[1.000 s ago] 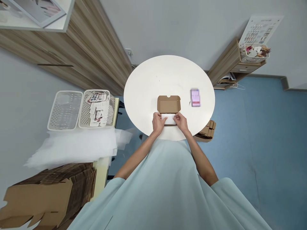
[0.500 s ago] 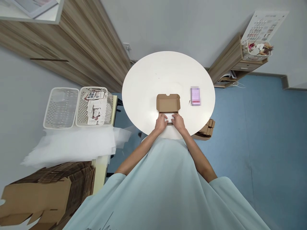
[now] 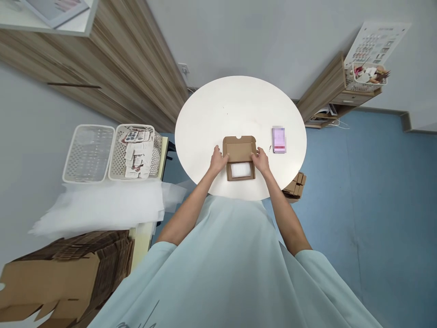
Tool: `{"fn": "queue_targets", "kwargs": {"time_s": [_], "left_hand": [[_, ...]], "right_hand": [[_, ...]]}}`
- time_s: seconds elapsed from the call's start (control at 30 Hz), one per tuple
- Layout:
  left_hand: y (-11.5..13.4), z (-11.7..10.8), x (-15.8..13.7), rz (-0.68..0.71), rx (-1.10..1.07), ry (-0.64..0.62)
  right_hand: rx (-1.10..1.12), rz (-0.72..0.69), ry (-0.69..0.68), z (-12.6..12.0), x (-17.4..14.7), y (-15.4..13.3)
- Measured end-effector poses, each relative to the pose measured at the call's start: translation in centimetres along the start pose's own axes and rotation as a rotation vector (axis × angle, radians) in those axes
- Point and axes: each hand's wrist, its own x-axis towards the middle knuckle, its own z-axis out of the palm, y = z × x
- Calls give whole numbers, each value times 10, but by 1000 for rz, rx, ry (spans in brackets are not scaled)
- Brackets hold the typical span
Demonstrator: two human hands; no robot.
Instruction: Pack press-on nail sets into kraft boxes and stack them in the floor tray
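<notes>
Far left, a stack of brown flats (image 3: 51, 278) fills the near end of a side surface (image 3: 142, 243). White sheets (image 3: 112, 205) lie beyond it, then two baskets (image 3: 118, 161) side by side, the right one holding cards (image 3: 138, 152); all this seems placed for the left arm's reach.

On the round surface (image 3: 239, 100), the left hand (image 3: 217, 161) is wide, fingers spread, thumb at the left edge of a lid (image 3: 239, 151). The lid belongs to an open box (image 3: 241, 179) directly before the person, probably so that both hands reach it evenly. A white packet (image 3: 241, 170) lies inside the box. The right hand (image 3: 261, 161) is also wide, thumb at the lid's right edge; how hard either thumb presses, I cannot tell. A blurred purple oblong (image 3: 279, 140) lies well apart, perhaps to keep it out of the way. Below the rim are brown boxes (image 3: 295, 184), partly hidden. Far right, a cabinet (image 3: 358, 99) bears another basket (image 3: 370, 85).

Counted: flats and sheets, too many to tell; three baskets; two hands; one open box; one packet; one oblong; several boxes below, number unclear
</notes>
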Motion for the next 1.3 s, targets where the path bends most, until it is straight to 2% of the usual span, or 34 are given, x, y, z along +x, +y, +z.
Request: {"fn": "queue_targets", "kwargs": {"time_s": [0.07, 0.13, 0.33, 0.47, 0.73, 0.93, 1.03, 1.17, 1.3], "left_hand": [[2, -1, 6, -81, -85, -58], [8, -3, 8, -94, -126, -73], [29, -12, 1, -9, -166, -94], [32, -16, -7, 70, -193, -114], [8, -18, -46, 143, -114, -123], [-13, -20, -83, 245, 108, -87], [-19, -23, -95, 284, 223, -84], [-26, -26, -107, 325, 271, -124], [-32, -24, -113, 246, 313, -161]], "right_hand": [[44, 15, -22, 1, 7, -2], [72, 10, -14, 1, 10, -5], [142, -39, -9, -9, 5, -10], [178, -88, -5, -15, -10, -15], [53, -226, -8, -19, -63, -10], [-114, -273, -62, -17, -102, 7], [-180, -245, -57, -15, -119, 14], [-217, -179, -65, -13, -135, 18], [-259, -78, -120, -7, -142, 19]]}}
